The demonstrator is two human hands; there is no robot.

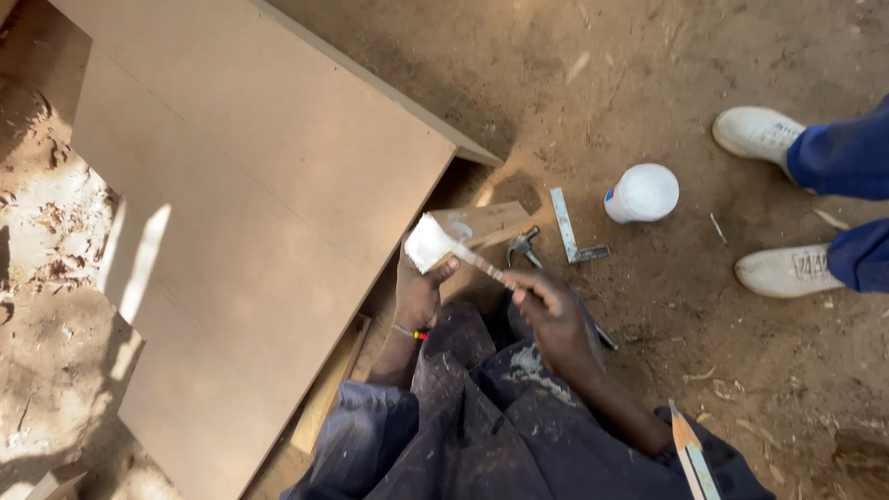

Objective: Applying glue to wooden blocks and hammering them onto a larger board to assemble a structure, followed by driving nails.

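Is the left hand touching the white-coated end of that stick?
Touching. The head view shows the left hand with its thumb pressed against the underside of the white-coated end of the stick, no gap between them.

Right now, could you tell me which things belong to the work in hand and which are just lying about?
In hand:
- white-smeared glue stick, gripped by right hand, steadied by left hand
- large brown board

Lying about:
- hammer
- metal try square
- white tub
- small wood offcut

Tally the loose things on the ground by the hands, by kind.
Hammer: 1
Metal square: 1
White tub: 1
Small wood block: 1
Total: 4
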